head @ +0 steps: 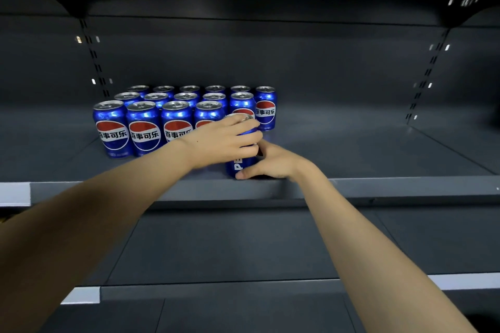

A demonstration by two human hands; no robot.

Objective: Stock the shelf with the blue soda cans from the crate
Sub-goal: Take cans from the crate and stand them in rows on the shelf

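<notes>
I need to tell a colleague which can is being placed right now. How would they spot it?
On the dark shelf sits a block of blue cans. At the right end of its front row stands one can that both hands grip. Its side reads "PE", not the red-white-blue logo.

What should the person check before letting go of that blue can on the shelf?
1. Can in hand stands on the shelf, not tilted: ok, it looks upright near the front edge.
2. Left hand holds the can's top: ok, fingers wrap its rim.
3. Right hand steadies the can low down: ok, thumb pressed near its base.
4. Can lines up with the front row of cans: not ok, it sits nearer the edge than that row.
5. Label faces forward like the others: not ok, its lettering runs sideways.
6. Room to its right: ok, bare shelf there.
</notes>
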